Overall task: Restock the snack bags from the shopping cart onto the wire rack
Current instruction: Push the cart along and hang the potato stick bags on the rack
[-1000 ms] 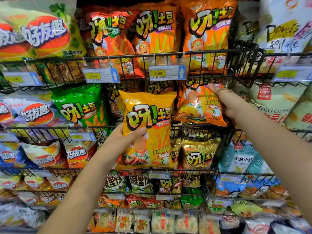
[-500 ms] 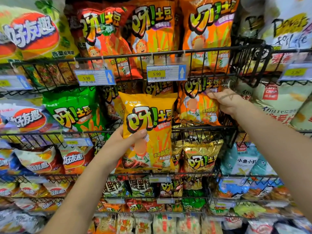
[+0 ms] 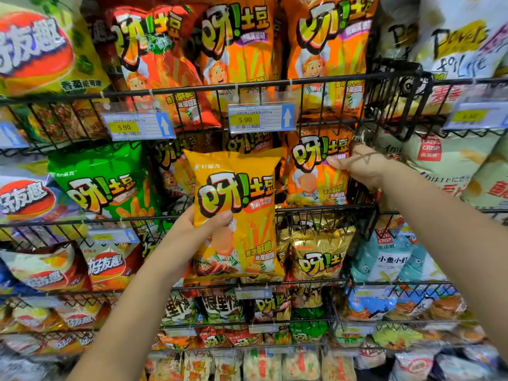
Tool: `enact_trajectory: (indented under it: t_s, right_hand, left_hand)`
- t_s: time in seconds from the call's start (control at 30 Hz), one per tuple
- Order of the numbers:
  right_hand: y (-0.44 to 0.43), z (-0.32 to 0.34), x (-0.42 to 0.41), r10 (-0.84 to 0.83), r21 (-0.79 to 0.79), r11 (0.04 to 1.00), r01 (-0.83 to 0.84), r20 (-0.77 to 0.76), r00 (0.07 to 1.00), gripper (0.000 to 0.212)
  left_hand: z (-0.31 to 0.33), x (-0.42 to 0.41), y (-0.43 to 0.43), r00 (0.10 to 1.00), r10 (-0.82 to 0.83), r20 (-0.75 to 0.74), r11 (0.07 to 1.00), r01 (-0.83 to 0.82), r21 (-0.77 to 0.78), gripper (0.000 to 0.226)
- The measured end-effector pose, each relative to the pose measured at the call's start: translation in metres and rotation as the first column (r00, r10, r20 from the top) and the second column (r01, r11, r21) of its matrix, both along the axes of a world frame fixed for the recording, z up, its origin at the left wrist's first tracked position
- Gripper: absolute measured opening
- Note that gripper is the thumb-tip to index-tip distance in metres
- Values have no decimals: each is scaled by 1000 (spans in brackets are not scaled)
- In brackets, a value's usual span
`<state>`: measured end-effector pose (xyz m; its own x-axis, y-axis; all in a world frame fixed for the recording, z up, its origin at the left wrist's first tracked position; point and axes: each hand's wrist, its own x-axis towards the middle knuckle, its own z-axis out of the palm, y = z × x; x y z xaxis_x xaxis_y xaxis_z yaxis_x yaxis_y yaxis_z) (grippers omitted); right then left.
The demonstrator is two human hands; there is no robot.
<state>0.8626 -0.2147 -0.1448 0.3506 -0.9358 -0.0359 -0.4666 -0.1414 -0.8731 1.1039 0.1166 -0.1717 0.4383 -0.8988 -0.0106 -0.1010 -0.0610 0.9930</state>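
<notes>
Head view. My left hand [image 3: 198, 232] grips one yellow snack bag [image 3: 236, 210] by its lower left edge, thumb curled across the front, holding it in front of the wire rack [image 3: 324, 207]. My right hand [image 3: 360, 166] pinches the upper right edge of one orange snack bag [image 3: 316, 171], which stands in the basket just right of the yellow one. I judge both bags light, air-puffed, slick-filmed and crushable. They are best taken by an edge seam, not squeezed mid-panel. Above my hands are three large bags [image 3: 239, 42], one red and two orange, and two legible price tags [image 3: 138, 126].

Left hand [image 3: 188, 235] partly hidden behind yellow bag [image 3: 239, 193], right price tag [image 3: 470, 116] blurred, unreadable
</notes>
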Motion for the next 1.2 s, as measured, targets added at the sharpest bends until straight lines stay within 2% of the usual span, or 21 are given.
enact_trajectory:
  t_s: [0.1, 0.2, 0.3, 0.43, 0.5, 0.6, 0.7, 0.77, 0.83, 0.9, 0.97, 1.03, 1.1, 1.17, 1.2]
  right_hand:
    - [10, 0, -1, 22, -16, 1000, -22, 11, 1000, 59]
    - [16, 1, 2, 26, 9, 1000, -28, 211, 977, 79]
    - [28, 1, 2, 40, -5, 999, -40, 274, 961, 88]
    - [36, -4, -4, 20, -35, 999, -11, 286, 958, 126]
    - [57, 4, -5, 7, -66, 998, 10, 243, 970, 115]
    - [81, 1, -16, -118, -271, 955, 124, 38, 992, 90]
    - [110, -2, -28, -96, -413, 904, 109, 52, 994, 77]
    - [129, 0, -29, 21, -366, 930, 11, 85, 996, 68]
    - [153, 7, -27, 195, -273, 948, -165, 87, 977, 60]
    - [169, 10, -21, 332, -193, 928, -317, 46, 942, 66]
    - [177, 8, -12, 414, -141, 901, -410, 6, 910, 77]
    - [178, 5, 0, 448, -95, 891, -444, 36, 893, 83]
    - [177, 5, 14, 429, -55, 903, -426, 70, 901, 83]
    - [176, 8, 27, 394, -30, 919, -393, 100, 914, 58]
    - [174, 9, 33, 375, -16, 927, -375, 115, 920, 51]
  left_hand:
    - [0, -3, -1, 1000, -2, 15, 1000, 2, -17, 68]
    - [-1, -6, -2, 1000, 3, 26, 1000, -2, -22, 66]
    - [1, -10, -4, 1000, -5, 28, 1000, 6, -17, 60]
    - [4, -15, -11, 999, -22, 29, 1000, 22, -16, 51]
    - [6, -18, -16, 1000, -20, 23, 1000, 21, -20, 52]
    - [7, -22, -21, 1000, -21, 9, 1000, 21, -21, 53]
    - [9, -27, -25, 999, -39, 2, 999, 39, -21, 49]
    - [12, -32, -27, 999, -36, -1, 999, 36, -12, 48]
    - [13, -34, -31, 999, -34, -20, 999, 34, -4, 41]
    - [15, -36, -34, 1000, -19, -21, 1000, 19, 3, 33]
    - [17, -36, -38, 1000, -8, -8, 1000, 8, 0, 37]
    - [18, -34, -42, 1000, -7, 14, 1000, 7, -8, 51]
    - [21, -28, -47, 1000, -1, 17, 1000, 1, -7, 81]
    - [27, -22, -52, 1000, 13, 0, 1000, -13, 14, 104]
    - [30, -20, -53, 1000, 23, -4, 999, -23, 31, 103]
